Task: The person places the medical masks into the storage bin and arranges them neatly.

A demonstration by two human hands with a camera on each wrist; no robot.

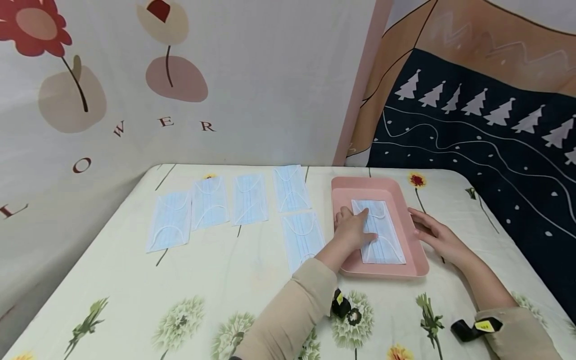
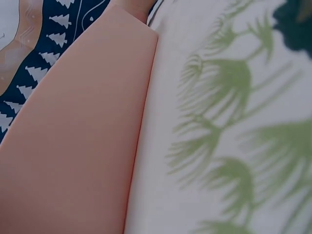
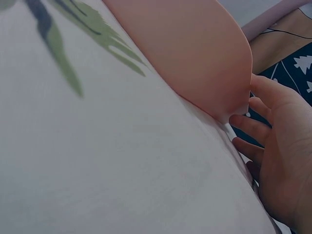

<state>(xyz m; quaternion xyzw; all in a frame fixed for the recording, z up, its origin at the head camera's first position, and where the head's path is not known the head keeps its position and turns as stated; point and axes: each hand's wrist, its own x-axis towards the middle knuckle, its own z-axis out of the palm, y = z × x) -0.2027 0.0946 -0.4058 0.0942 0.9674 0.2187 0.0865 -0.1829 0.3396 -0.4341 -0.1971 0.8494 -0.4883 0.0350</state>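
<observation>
Beige-sleeved left hand (image 1: 351,234), fingers parted, touches a pleated mask (image 1: 385,250); loosely spread right hand (image 1: 443,240) touches round-cornered tray (image 1: 372,184).

The white backdrop cloth (image 1: 261,85) reads "LOWER"

A smooth pink, plastic-looking tray (image 2: 78,126) fills the left side, its wall slanting beside a white cloth with blurred green plant prints (image 2: 234,141). Beyond lies navy fabric with white trees (image 2: 68,35); cropped bare skin (image 2: 134,7) shows at the tray's upper corner.
</observation>
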